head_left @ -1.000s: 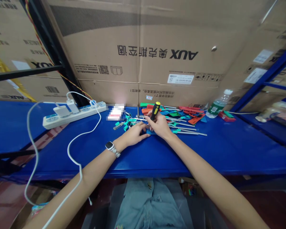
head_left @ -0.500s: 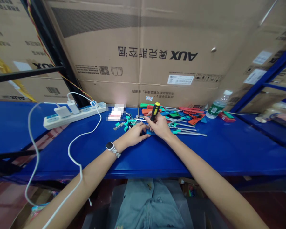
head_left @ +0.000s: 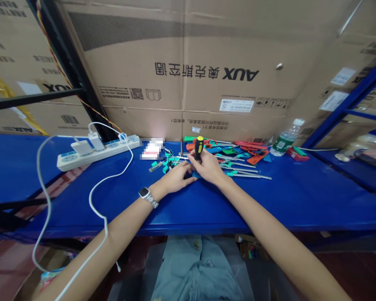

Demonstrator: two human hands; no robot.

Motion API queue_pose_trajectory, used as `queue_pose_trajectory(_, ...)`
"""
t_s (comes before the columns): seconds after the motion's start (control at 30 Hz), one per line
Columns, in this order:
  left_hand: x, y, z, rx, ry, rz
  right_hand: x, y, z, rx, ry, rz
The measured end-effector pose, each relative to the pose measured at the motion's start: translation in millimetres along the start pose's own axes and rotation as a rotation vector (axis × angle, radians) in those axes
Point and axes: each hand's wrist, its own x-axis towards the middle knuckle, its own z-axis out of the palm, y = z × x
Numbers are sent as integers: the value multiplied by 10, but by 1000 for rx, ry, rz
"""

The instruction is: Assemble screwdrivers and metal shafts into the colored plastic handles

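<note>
Over the blue tabletop point(head_left: 191, 205), my right hand point(head_left: 209, 168) grips a screwdriver point(head_left: 199, 144) with a black and yellow handle, held nearly upright. Its tip is hidden behind my fingers. My left hand point(head_left: 175, 179) lies close beside it with curled fingers, pressed around a small piece that they mostly cover. A bit of blue plastic point(head_left: 196, 174) shows between the two hands. Around and behind them lie several long-nosed lighters: loose metal tubes point(head_left: 249, 176) with green ends, and red and orange handles point(head_left: 257, 157).
A white power strip point(head_left: 81, 158) with plugged-in chargers lies on the left, its white cable point(head_left: 92, 196) looping over my left forearm. A water bottle point(head_left: 283, 141) and a small red box point(head_left: 297, 154) stand at right. A large cardboard panel point(head_left: 128, 113) rises behind the table.
The screwdriver handle has shifted slightly left and down and stands more upright. My right hand has moved with it; my left hand has stayed almost in place.
</note>
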Motion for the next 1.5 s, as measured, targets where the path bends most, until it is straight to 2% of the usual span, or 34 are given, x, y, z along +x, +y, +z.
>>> queue_pose_trajectory(0.1,0,-4,-21,-33,72,34,-3,-14,-28,-66,-17,-15)
queue_pose_trajectory(0.2,19,10,-81,-93,151,57,3,5,-25,-27,-28,-62)
queue_pose_trajectory(0.37,78,28,-120,-227,143,22,21,70,9,21,-32,-153)
queue_pose_trajectory(0.5,107,25,-76,-264,179,7,26,82,0,48,-35,-136)
queue_pose_trajectory(0.63,119,44,-44,-291,241,-15,29,33,-37,183,-15,-74)
queue_pose_trajectory(0.87,140,90,-8,-320,276,-82,48,-40,-10,547,159,54)
queue_pose_trajectory(0.97,140,90,-8,-267,275,-63,48,-11,-17,534,126,45)
queue_pose_trajectory(1.13,123,82,-40,-228,226,77,28,13,-88,503,19,12)
queue_pose_trajectory(1.2,125,77,-44,-243,231,71,20,5,-103,485,6,10)
queue_pose_trajectory(1.33,147,75,-19,-250,299,6,24,17,-67,433,77,5)
queue_pose_trajectory(1.5,169,98,22,-304,333,-35,42,53,-16,498,171,63)
